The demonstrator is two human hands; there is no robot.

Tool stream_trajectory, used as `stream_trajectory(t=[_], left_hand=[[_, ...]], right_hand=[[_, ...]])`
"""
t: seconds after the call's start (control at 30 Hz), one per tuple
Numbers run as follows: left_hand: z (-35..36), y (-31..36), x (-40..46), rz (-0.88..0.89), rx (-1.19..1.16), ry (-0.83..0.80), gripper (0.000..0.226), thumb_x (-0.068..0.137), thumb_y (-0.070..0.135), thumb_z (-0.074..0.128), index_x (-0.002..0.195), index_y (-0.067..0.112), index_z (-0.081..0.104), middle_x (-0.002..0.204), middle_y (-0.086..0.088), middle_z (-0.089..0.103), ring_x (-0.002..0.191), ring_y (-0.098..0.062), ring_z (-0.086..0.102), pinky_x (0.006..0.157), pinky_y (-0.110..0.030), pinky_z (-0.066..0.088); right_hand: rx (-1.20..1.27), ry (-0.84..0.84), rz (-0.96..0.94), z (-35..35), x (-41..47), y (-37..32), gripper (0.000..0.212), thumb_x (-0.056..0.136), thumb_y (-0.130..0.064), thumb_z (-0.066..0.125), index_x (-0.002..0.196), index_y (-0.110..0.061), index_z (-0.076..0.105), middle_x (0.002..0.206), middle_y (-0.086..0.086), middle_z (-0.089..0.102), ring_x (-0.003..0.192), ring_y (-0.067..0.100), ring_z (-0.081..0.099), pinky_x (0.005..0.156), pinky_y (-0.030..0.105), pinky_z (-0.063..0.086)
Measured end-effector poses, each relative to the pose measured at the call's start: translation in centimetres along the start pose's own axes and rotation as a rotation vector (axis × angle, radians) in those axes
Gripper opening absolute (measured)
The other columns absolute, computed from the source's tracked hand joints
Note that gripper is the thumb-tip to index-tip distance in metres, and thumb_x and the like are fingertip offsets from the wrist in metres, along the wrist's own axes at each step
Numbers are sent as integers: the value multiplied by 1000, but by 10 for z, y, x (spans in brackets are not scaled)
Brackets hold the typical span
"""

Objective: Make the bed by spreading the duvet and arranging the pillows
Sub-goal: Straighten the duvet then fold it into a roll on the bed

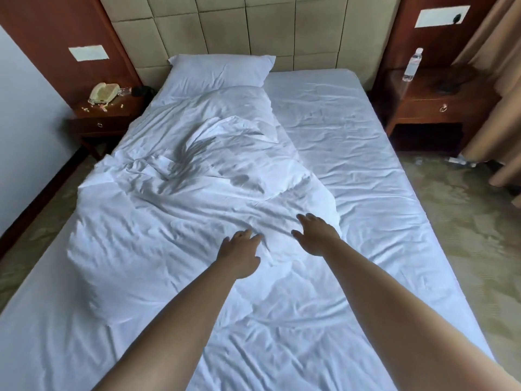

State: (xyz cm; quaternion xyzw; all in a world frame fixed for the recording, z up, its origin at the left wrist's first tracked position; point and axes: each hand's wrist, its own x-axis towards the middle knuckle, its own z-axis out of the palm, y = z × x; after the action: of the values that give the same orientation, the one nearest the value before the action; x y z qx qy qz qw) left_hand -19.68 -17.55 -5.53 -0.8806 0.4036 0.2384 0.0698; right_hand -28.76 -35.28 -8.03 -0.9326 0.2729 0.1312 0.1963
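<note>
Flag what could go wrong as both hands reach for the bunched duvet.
1. The duvet lies bunched on the bed's left half; a pull from mid-fabric, where the left hand and right hand are, may twist it further.
2. It overlaps the pillow, which might get dragged along.

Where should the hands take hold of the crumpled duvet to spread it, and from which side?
Judging by its pose, grip the duvet at its near edge, where the left hand and right hand reach, coming from the foot of the bed. It is bunched on the left half, so its right border beside the bare sheet looks best for pulling across.
</note>
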Motion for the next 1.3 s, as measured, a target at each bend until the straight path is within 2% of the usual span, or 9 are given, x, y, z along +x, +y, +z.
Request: stream_trajectory(t=[0.23, 0.43, 0.6, 0.7, 0.8, 0.93, 1.03, 1.2, 1.3], left_hand=[[-2, 23, 81, -89, -109, 16, 67, 94, 16, 42, 151, 30, 10, 160, 0, -4, 146, -22, 7, 114, -42, 24], [-6, 35, 139, -110, -199, 44, 76, 90, 9, 39, 152, 33, 0, 160, 3, -4, 145, -23, 12, 113, -41, 27], [2, 37, 160, -98, -443, 56, 90, 88, 5, 41, 147, 42, -16, 159, 7, -13, 142, -21, 27, 101, -38, 42], [3, 42, 163, -154, -521, 99, 98, 84, 0, 41, 142, 49, -22, 157, 8, -21, 128, -25, 46, 77, -35, 49], [-2, 50, 168, -247, -462, 262, 94, 85, 0, 40, 146, 44, -17, 158, 0, -21, 121, -31, 51, 72, -35, 47], [-14, 57, 165, -396, -209, 272, 71, 93, 22, 33, 151, 35, -6, 160, 2, 6, 139, -32, 25, 111, -41, 26], [-16, 62, 159, -366, -163, 147, 69, 95, 30, 32, 150, 38, -8, 156, 3, 20, 140, -33, 18, 114, -45, 18], [-10, 73, 137, -70, -671, 110, 68, 96, 5, 37, 153, 23, 5, 159, 1, 11, 146, -18, 14, 117, -24, 10], [8, 59, 114, -80, -683, -90, 61, 99, 3, 34, 152, 22, 10, 158, 1, 16, 145, -16, 18, 116, -23, 13]], right_hand=[[167, 87, 41, 30, 71, 42, 63, 97, -40, 44, 150, -16, 19, 160, 4, -3, 144, 23, 15, 110, 37, 27], [289, 193, 154, 25, 131, 62, 94, 87, -57, 52, 153, -20, -3, 159, 8, -16, 148, 23, -10, 119, 39, 1], [485, 10, 243, 17, 166, 77, 120, 74, -58, 70, 151, -19, -13, 159, 8, 16, 142, 26, 27, 113, 41, 26], [589, -82, 266, 32, 160, 77, 103, 73, -47, 74, 151, -15, 16, 140, 8, 49, 127, 27, 48, 98, 35, 40], [679, -127, 208, 56, 126, 72, 60, 73, -38, 74, 124, -11, 57, 121, 9, 63, 113, 26, 58, 86, 29, 44], [744, -227, 133, 52, 70, 79, 50, 75, -22, 75, 121, -8, 61, 115, 11, 65, 108, 27, 60, 80, 27, 45], [633, -246, 72, 15, 45, 91, 47, 72, -20, 79, 114, -7, 64, 108, 10, 66, 98, 25, 62, 71, 26, 43], [469, -381, 30, -14, 4, 89, 37, 74, -19, 78, 105, -3, 66, 89, 5, 58, 81, 18, 55, 52, 20, 39], [420, -541, 81, 9, -11, 82, 55, 77, -31, 76, 121, -3, 58, 111, 9, 59, 96, 20, 58, 69, 20, 45]])
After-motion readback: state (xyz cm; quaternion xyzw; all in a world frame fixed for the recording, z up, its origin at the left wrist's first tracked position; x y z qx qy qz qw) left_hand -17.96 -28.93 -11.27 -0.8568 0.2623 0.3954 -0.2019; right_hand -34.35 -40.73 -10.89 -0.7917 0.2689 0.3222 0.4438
